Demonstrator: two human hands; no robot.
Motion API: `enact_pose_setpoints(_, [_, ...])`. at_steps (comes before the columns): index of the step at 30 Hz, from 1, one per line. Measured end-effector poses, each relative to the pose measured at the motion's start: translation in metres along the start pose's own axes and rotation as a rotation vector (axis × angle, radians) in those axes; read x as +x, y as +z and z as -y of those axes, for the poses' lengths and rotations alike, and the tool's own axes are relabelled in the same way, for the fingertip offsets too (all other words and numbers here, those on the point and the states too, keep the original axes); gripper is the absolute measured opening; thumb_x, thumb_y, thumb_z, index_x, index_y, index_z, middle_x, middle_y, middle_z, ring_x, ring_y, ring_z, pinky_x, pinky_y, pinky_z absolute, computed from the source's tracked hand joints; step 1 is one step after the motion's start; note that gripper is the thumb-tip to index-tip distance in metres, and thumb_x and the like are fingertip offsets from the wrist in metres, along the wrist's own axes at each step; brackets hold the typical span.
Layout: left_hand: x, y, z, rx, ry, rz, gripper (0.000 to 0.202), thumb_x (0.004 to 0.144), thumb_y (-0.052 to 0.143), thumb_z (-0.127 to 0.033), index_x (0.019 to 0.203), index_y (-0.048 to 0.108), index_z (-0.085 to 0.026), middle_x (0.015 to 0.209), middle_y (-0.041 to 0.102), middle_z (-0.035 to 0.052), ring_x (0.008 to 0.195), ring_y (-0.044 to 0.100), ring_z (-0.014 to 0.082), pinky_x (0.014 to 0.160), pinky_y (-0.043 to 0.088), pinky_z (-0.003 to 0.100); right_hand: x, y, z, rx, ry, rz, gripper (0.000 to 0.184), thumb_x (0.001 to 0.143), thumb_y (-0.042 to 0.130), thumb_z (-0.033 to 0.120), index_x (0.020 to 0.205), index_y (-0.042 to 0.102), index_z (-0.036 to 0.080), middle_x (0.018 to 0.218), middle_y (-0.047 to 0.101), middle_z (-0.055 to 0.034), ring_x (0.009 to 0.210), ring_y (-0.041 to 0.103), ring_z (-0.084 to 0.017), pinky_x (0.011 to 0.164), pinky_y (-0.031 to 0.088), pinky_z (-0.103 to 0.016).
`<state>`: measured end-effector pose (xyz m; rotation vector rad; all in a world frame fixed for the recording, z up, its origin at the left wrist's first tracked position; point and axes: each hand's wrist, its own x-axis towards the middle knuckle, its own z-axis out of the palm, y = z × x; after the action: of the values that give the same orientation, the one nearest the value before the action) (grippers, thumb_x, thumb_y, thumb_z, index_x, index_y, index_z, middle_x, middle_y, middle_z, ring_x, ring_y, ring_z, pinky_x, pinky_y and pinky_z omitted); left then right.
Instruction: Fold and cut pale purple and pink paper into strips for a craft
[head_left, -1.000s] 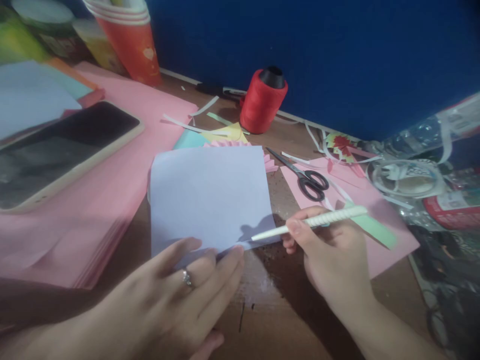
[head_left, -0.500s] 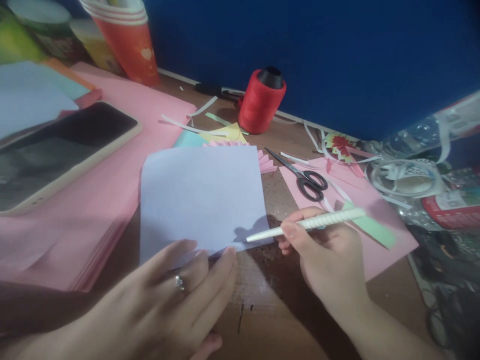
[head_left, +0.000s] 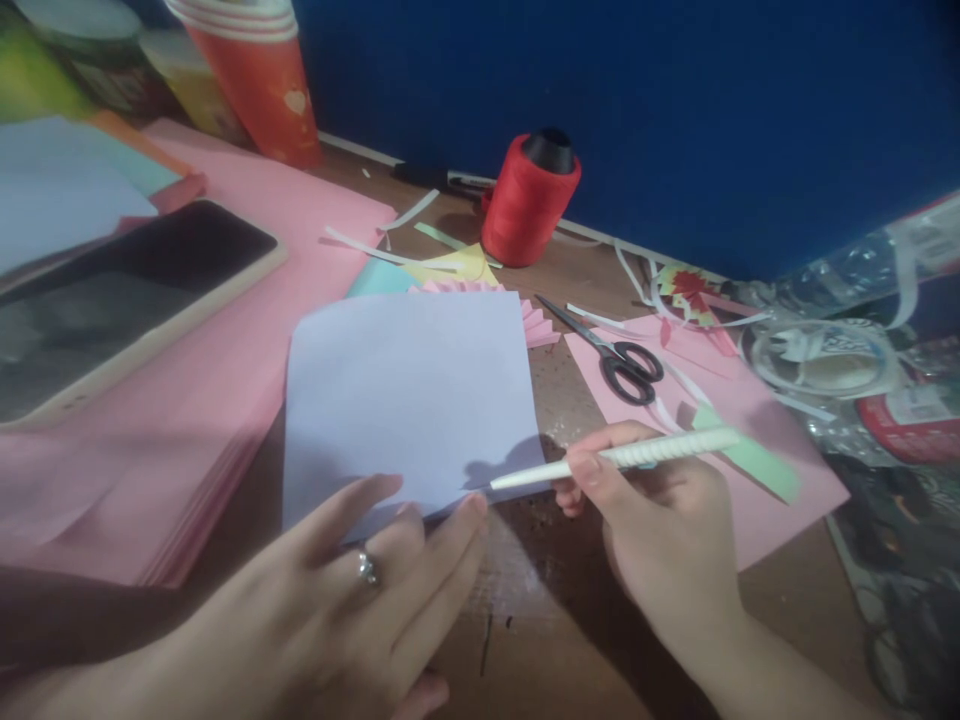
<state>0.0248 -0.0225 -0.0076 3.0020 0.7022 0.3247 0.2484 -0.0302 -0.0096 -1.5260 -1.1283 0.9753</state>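
Note:
A sheet of pale lilac paper (head_left: 405, 390) lies in front of me, its top left corner slightly curved. My left hand (head_left: 375, 590), with a ring on one finger, rests across the sheet's near edge, fingers stretched out and pressing it down. My right hand (head_left: 652, 510) pinches a slim white pen-shaped tool (head_left: 622, 458) with a ridged barrel. Its tapered tip points left, over the paper's near edge close to my left fingertips. A thin dark line shows just ahead of the tip; whether it is a point, a shadow or a mark I cannot tell.
Black-handled scissors (head_left: 626, 365) lie to the right, partly on pink paper (head_left: 780, 500) with a green strip (head_left: 750, 465). Behind stand a red thread spool (head_left: 529, 205) and stacked red cups (head_left: 262, 90). A phone (head_left: 142, 300) rests on a pink paper stack (head_left: 217, 400). Plastic bottles (head_left: 847, 285) crowd the right.
My left fingers have shifted slightly right along the paper's near edge, closer to the tool's tip. The whole view has moved a little; the grip on the white tool is unchanged.

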Motion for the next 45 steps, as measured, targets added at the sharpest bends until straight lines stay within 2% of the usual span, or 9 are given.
enact_pose_setpoints(12, [0.0028,0.0013,0.0006,0.015,-0.001,-0.043,0.05,0.083,0.052,-0.052,0.121,0.058,-0.02,0.122,0.063,-0.0022,0.091,0.05,0.0183,0.11,0.011,0.036,-0.0003,0.0016,0.0023,-0.052,-0.036,-0.01,0.014,0.075,0.072,0.031,0.069,0.064,0.021,0.052,0.064,0.0044,0.046,0.06,-0.008,0.043,0.049,-0.014])
enact_pose_setpoints(32, [0.0006,0.0022,-0.0021,0.005,-0.02,-0.014,0.053,0.082,0.053,-0.052,0.123,0.056,-0.019,0.126,0.06,0.0003,0.091,0.051,0.0177,0.11,0.012,0.037,-0.0016,0.0017,0.0031,-0.08,-0.041,-0.025,0.012,0.075,0.072,0.029,0.069,0.064,0.021,0.052,0.063,0.0045,0.044,0.059,-0.009,0.04,0.047,-0.014])
enact_pose_setpoints(36, [0.0004,0.0011,-0.0013,0.023,-0.007,-0.023,0.049,0.083,0.052,-0.051,0.12,0.059,-0.02,0.122,0.063,-0.0006,0.088,0.051,0.0177,0.109,0.012,0.036,-0.0014,0.001,0.0014,-0.083,-0.037,-0.036,0.013,0.076,0.071,0.029,0.068,0.064,0.021,0.052,0.063,0.0041,0.044,0.059,-0.009,0.041,0.048,-0.015])
enact_pose_setpoints(45, [0.0017,-0.001,-0.0006,0.002,-0.015,-0.029,0.05,0.083,0.053,-0.051,0.123,0.057,-0.021,0.122,0.063,-0.0015,0.09,0.052,0.0188,0.102,0.022,0.036,-0.0007,-0.0011,-0.0016,-0.062,-0.031,-0.052,0.013,0.076,0.071,0.029,0.069,0.065,0.02,0.052,0.063,0.0031,0.044,0.059,-0.01,0.041,0.048,-0.017])
